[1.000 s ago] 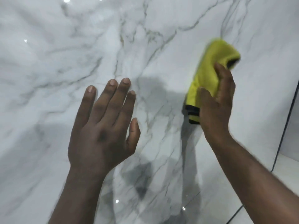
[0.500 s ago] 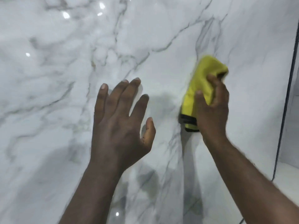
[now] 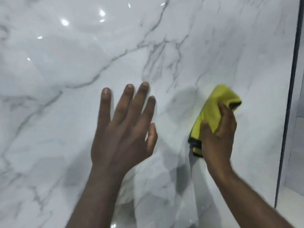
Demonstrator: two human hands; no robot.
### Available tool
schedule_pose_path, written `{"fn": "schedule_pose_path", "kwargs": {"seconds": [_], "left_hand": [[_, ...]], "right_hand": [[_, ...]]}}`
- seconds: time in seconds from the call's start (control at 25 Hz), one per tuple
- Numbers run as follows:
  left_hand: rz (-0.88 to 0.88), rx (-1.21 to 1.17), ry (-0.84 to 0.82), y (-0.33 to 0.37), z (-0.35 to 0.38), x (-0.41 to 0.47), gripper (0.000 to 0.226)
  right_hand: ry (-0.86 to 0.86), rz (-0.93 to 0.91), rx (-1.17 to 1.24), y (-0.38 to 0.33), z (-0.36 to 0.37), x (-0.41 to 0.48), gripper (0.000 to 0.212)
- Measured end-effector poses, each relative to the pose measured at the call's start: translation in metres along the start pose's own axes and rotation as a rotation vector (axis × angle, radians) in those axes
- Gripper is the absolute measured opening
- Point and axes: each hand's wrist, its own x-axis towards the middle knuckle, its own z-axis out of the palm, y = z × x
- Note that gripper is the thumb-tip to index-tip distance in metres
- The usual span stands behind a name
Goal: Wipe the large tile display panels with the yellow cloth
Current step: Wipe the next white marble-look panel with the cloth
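Two bare forearms are reaching up from the lower edge of the view toward a glossy marble-look tile panel [image 3: 65, 83].

The left hand [image 3: 125, 134] is lying flat against or just over the panel's middle. Its grip is spread wide and holding nothing: the four fingers [image 3: 106, 102] are pointing up and fanned apart, with the thumb angled out to the right. Whether the palm is actually pressing on the surface cannot be told.

The right hand [image 3: 217, 137] is gripping the yellow cloth [image 3: 212, 111]. The thumb is curling over the cloth's lower front and the fingers are wrapping round its right side, so the grip is closed tightly on the bunched fabric. The cloth is lying against the panel near its right edge. Its black-trimmed hem is showing at the bottom left, and a folded end is sticking out above the fingers.

Grey veins are running diagonally across the white panel, and light reflections [image 3: 65, 22] are glinting toward its upper left corner. A dark vertical seam [image 3: 289, 96] is bordering the right edge, and a neighbouring panel [image 3: 299, 153] is showing past it.
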Motion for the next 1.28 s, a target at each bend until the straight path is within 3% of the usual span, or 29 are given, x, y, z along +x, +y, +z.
{"fn": "schedule_pose_path", "kwargs": {"seconds": [0.08,0.16,0.24,0.36,0.44,0.56,0.64,0.72,0.84,0.92,1.04,1.12,1.2,1.28], "left_hand": [[0.015,0.053,0.022,0.0,0.004,-0.002,0.05],[0.005,0.054,0.039,0.0,0.003,-0.002,0.049],[0.009,0.075,0.053,0.0,0.003,-0.003,0.049],[0.018,0.085,0.071,0.001,0.006,-0.002,0.051],[0.011,0.094,0.074,0.001,0.005,-0.003,0.051],[0.02,0.095,0.071,0.0,0.006,-0.003,0.051],[0.016,0.085,0.073,0.0,0.006,-0.003,0.05],[0.019,0.078,0.079,0.001,0.006,-0.003,0.05],[0.009,0.028,0.083,-0.001,0.006,-0.002,0.051],[-0.004,0.028,0.089,0.0,0.006,-0.003,0.051],[0.011,0.004,0.073,0.0,0.004,-0.002,0.049],[0.001,-0.024,0.062,-0.003,0.002,0.001,0.047],[-0.067,-0.072,0.049,0.003,-0.002,0.004,0.044],[-0.146,-0.135,0.014,0.018,-0.004,0.01,0.042]], "right_hand": [[-0.116,-0.079,-0.003,-0.002,-0.002,-0.015,0.062],[-0.253,-0.334,-0.013,-0.024,-0.002,0.004,0.057],[-0.234,-0.493,-0.041,-0.032,0.001,0.041,0.057],[-0.011,-0.193,0.056,0.006,0.002,0.051,0.06],[0.0,-0.033,0.043,0.013,0.003,0.007,0.062],[-0.241,-0.367,-0.009,-0.017,0.003,-0.005,0.059],[-0.278,-0.575,-0.084,-0.029,0.002,0.033,0.058],[-0.134,-0.374,0.02,-0.003,0.001,0.066,0.063],[0.023,0.175,0.071,0.026,-0.005,0.021,0.068],[-0.109,0.177,0.019,0.01,-0.005,-0.025,0.067],[-0.266,-0.246,-0.027,-0.025,-0.004,-0.003,0.065],[-0.264,-0.391,-0.115,-0.024,-0.005,0.043,0.063],[-0.111,-0.209,-0.039,0.003,-0.017,0.075,0.065],[-0.039,0.172,0.005,0.029,-0.024,0.045,0.068]]}}
